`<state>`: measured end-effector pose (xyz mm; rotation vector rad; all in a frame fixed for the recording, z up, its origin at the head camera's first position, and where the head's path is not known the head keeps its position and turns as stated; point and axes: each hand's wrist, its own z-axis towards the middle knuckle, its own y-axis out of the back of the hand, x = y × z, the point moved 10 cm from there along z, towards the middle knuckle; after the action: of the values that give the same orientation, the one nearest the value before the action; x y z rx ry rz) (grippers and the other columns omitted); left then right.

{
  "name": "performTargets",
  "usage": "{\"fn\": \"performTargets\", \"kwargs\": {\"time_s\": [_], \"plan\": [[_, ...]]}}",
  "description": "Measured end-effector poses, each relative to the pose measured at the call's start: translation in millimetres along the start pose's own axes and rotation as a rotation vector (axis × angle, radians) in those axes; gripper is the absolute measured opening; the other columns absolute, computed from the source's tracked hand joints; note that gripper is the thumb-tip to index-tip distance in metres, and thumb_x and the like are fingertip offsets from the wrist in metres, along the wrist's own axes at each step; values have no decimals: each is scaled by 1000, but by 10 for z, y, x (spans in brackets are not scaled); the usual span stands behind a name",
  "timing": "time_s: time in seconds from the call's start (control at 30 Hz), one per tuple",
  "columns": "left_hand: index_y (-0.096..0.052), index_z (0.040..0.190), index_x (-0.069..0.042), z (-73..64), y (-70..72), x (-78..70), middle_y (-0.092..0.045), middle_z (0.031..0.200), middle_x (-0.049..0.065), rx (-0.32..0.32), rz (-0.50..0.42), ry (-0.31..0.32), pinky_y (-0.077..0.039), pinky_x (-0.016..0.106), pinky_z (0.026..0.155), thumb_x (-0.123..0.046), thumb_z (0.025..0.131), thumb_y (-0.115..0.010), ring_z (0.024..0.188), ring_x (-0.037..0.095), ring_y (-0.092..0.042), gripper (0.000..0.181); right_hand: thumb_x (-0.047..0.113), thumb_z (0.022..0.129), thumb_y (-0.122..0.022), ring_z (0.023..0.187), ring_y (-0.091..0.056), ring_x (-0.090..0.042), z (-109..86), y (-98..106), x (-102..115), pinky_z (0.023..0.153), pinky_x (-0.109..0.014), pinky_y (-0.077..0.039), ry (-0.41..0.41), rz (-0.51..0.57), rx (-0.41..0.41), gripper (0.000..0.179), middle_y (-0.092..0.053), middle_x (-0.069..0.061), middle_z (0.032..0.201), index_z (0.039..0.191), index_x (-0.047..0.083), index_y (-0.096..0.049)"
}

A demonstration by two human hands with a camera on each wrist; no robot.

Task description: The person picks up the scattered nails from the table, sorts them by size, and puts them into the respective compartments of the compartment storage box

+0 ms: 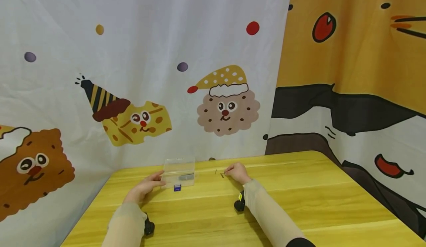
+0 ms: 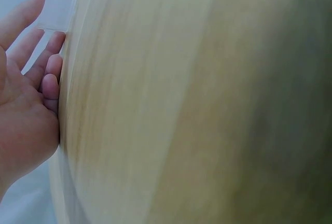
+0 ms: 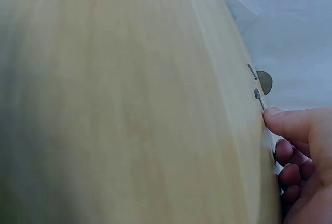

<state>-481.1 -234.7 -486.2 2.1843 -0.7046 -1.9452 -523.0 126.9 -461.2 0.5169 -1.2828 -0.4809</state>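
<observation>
L fingers (image 2: 53,64): loosely apart, touching clear box (image 1: 168,180), L side.
R fingers (image 3: 284,151): curled, pinching thin metal pc (image 3: 260,98), R of box.
2nd pc (image 3: 252,71): also R of box.
Blue bit (image 1: 177,188): at box front.

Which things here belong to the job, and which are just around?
Job:
- clear box, at the left hand
- small metal pieces, at the right hand

Just around:
- wood-grain table
- printed cloth backdrop
- wrist cameras

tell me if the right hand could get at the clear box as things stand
Likely yes: only tabletop and small thin metal pieces seem to lie between the right hand and the clear box.
</observation>
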Motion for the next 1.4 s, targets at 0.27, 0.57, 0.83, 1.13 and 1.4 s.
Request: {"fn": "performTargets", "kwargs": {"time_s": [0.27, 0.57, 0.83, 1.13, 1.4], "plan": [[-26, 153, -4, 6, 16, -60, -22, 151, 33, -9, -12, -8, -14, 68, 107, -19, 95, -63, 138, 50, -18, 71, 4, 82, -75, 78, -63, -17, 55, 8, 5, 73, -32, -51, -22, 8, 26, 4, -72, -7, 84, 83, 2, -78], [-26, 153, -4, -4, 2, -119, -23, 150, 33, -10, -30, -16, -14, 67, 108, -18, 95, -63, 138, 51, -18, 71, 5, 83, -73, 67, -55, -13, 144, 35, -68, 60, -25, -45, -76, 70, 70, 7, -71, -5, 84, 87, 0, -77], [-25, 154, -5, -4, 4, -109, -21, 151, 32, -7, -19, -13, -14, 68, 107, -20, 95, -63, 139, 50, -17, 72, 5, 83, -72, 78, -62, -18, 179, 149, -2, 69, -32, -51, -48, 79, 33, 11, -72, -10, 88, 89, -2, -77], [-25, 154, -5, -19, 3, -73, -22, 151, 33, -5, -8, -13, -15, 67, 108, -22, 95, -64, 139, 49, -18, 72, 3, 90, -65, 98, -64, -32, 184, 203, 177, 90, -45, -50, -14, 145, 85, 14, -71, -14, 96, 95, -7, -73], [-26, 154, -5, -43, -6, -21, -23, 151, 32, -25, -17, 6, -15, 66, 108, -22, 94, -65, 139, 48, -20, 73, 6, 90, -67, 104, -63, -32, 191, 168, 259, 94, -48, -47, -12, 119, 106, 16, -71, -13, 102, 100, -4, -74]]}}
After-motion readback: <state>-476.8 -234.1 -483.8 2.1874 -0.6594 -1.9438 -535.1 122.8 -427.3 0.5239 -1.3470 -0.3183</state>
